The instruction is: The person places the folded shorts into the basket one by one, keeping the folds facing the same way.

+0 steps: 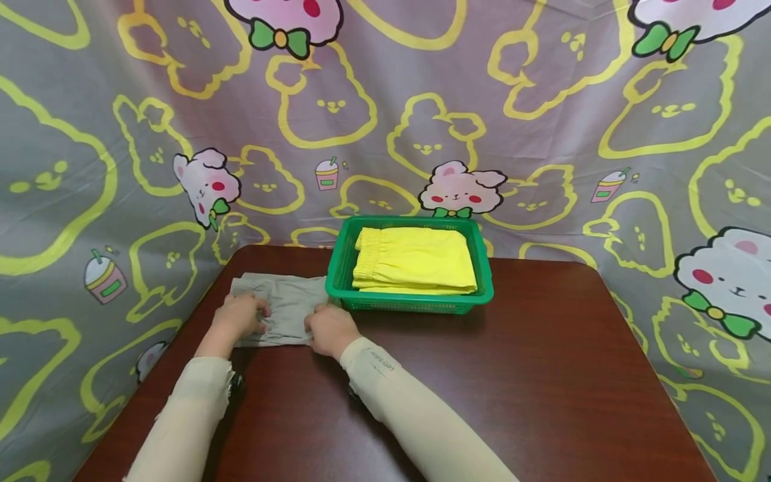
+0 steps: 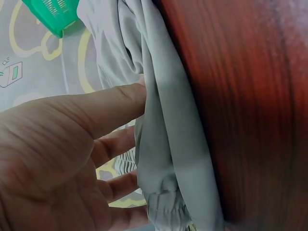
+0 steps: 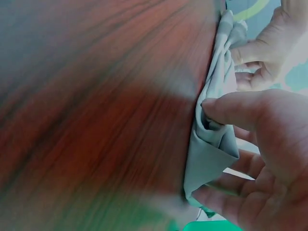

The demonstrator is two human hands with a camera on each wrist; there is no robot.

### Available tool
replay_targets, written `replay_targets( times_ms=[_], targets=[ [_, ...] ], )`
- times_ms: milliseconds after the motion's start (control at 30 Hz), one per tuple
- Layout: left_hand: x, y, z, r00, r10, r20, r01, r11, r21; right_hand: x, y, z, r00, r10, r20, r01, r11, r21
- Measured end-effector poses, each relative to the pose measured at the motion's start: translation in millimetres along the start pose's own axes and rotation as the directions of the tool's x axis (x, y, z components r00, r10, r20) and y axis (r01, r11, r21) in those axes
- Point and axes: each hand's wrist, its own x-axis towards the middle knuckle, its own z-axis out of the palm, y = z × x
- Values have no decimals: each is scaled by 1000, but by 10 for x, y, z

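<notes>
Folded grey elastic-waist pants [image 1: 289, 304] lie flat on the left part of the table, creased, with the gathered waistband at their left end. My left hand [image 1: 241, 316] rests on that end. In the left wrist view its thumb and spread fingers touch the upper layer of the grey cloth [image 2: 180, 120]. At the opposite end, my right hand [image 1: 332, 329] pinches the cloth. The right wrist view has the right thumb pressed into a fold of the grey cloth [image 3: 207, 161], with the fingers at its far side, their tips partly hidden.
A green plastic basket [image 1: 409, 304] stands at the back of the brown table [image 1: 512, 375], close beside the grey pants' right end. Folded yellow elastic-waist pants [image 1: 415, 258] lie in it. A printed curtain [image 1: 542, 134] hangs behind and along the sides.
</notes>
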Motion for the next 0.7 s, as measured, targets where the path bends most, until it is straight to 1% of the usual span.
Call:
replay_targets(
  times_ms=[267,533,700],
  targets=[
    [-52,16,52,1000,-4,-3,4,1000,8,-78,-57,-14,1000,0,-19,-1,1000,-30],
    [-139,26,54,1000,-10,-26,10,1000,9,-107,-93,-23,1000,3,16,-2,1000,-23],
    [-185,40,86,999,-9,-35,9,1000,-4,-124,-109,-11,1000,6,29,-5,1000,-29]
  ],
)
